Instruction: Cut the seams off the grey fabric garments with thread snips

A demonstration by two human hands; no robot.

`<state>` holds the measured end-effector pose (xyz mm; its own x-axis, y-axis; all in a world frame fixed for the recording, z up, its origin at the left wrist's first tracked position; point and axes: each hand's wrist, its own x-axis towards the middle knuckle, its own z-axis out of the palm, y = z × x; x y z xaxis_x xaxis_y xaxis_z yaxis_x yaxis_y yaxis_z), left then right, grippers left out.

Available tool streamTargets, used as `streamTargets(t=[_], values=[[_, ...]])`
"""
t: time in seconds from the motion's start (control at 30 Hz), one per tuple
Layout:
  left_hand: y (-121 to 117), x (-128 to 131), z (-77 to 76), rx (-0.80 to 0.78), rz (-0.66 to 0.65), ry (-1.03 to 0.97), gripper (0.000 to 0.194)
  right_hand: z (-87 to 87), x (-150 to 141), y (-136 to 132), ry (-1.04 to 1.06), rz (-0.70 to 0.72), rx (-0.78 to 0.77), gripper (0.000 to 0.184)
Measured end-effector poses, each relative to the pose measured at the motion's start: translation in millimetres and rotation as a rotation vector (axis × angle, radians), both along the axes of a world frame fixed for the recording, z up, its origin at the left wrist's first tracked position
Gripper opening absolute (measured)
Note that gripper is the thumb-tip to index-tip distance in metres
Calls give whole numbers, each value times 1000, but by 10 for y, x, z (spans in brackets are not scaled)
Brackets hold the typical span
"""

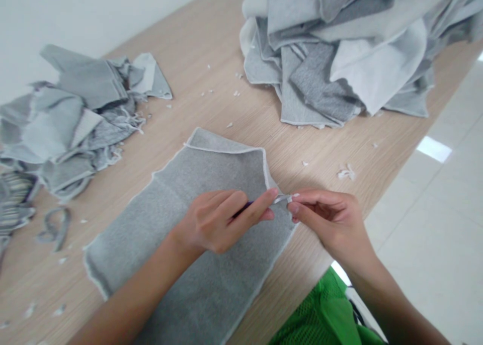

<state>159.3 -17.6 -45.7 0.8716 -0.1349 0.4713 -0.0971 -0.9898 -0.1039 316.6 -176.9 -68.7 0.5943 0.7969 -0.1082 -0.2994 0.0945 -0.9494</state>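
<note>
A grey fabric piece (196, 194) with a pale stitched edge lies flat on the wooden table (188, 58). My left hand (222, 222) rests on it, fingers closed round a small dark-handled tool whose metal tip (281, 199) points at the cloth's right edge. My right hand (332, 219) is just right of that edge, thumb and fingers pinched on a bit of the pale edge or thread beside the tool's tip.
A heap of grey and white fabric pieces (339, 48) sits at the back right. Another pile of grey scraps (71, 113) lies at the left. Small lint bits (345, 174) dot the table. Green mesh (324, 315) shows below the table's near edge.
</note>
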Motion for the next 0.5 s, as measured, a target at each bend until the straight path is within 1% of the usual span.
streamTargets(t=[0.17, 0.3, 0.4, 0.5], values=[[19, -28, 0, 3, 24, -11, 30, 6, 5, 0, -3, 20, 10, 12], [-2, -50, 23, -56, 85, -38, 31, -8, 4, 5, -15, 49, 22, 16], [-32, -91, 49, -160, 136, -55, 34, -36, -5, 1, -19, 74, 53, 17], [-56, -150, 44, -347, 164, -26, 35, -66, -18, -15, -13, 113, 65, 20]])
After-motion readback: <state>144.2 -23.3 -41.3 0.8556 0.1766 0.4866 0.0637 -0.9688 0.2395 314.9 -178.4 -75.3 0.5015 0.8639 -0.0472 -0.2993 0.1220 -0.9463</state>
